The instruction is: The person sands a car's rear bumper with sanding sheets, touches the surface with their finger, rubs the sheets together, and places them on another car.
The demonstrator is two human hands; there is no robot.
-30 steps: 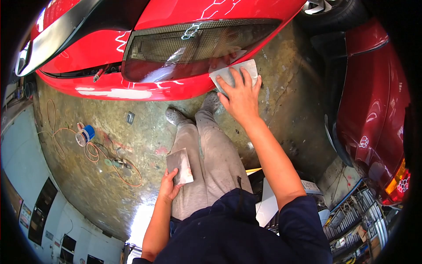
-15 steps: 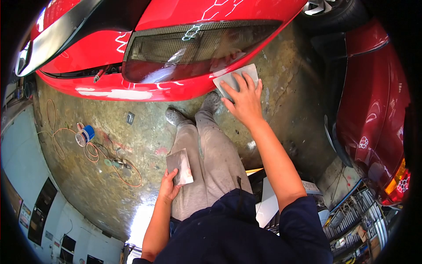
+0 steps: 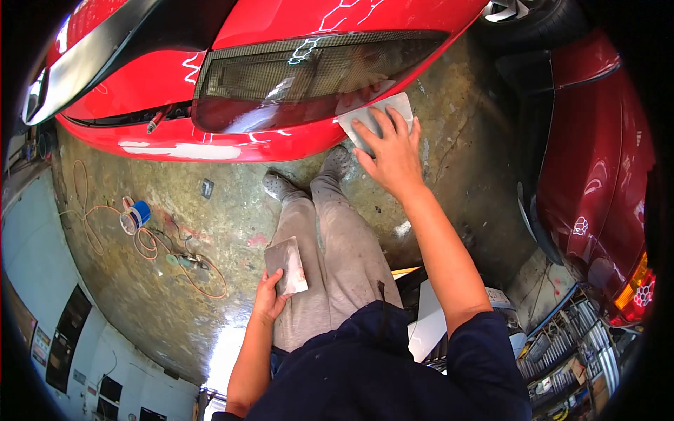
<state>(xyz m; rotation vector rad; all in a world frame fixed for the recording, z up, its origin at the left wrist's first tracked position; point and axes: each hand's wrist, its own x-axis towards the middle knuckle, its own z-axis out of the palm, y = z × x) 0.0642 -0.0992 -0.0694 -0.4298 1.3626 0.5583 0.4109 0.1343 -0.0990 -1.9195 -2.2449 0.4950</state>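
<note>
My right hand [image 3: 393, 158] presses a light grey sheet [image 3: 361, 119] against the edge of the red car panel [image 3: 309, 144], just below the dark tail light [image 3: 316, 77]. Its fingers are spread over the sheet. Lower down, my left hand [image 3: 270, 295] holds a grey rectangular sheet [image 3: 288, 265] between thumb and fingers, over my thigh. A pale white patch [image 3: 179, 150] marks the red bumper to the left of the light.
A dark red car part [image 3: 597, 161] stands at the right, beside a wheel [image 3: 540, 31]. On the floor at left are a blue can [image 3: 139, 212] and a coiled orange hose [image 3: 210, 291]. Shelving with metal parts [image 3: 576, 344] is at lower right.
My right hand and its sheet have shifted slightly up toward the tail light. My left hand stays nearly where it was, with its sheet still held.
</note>
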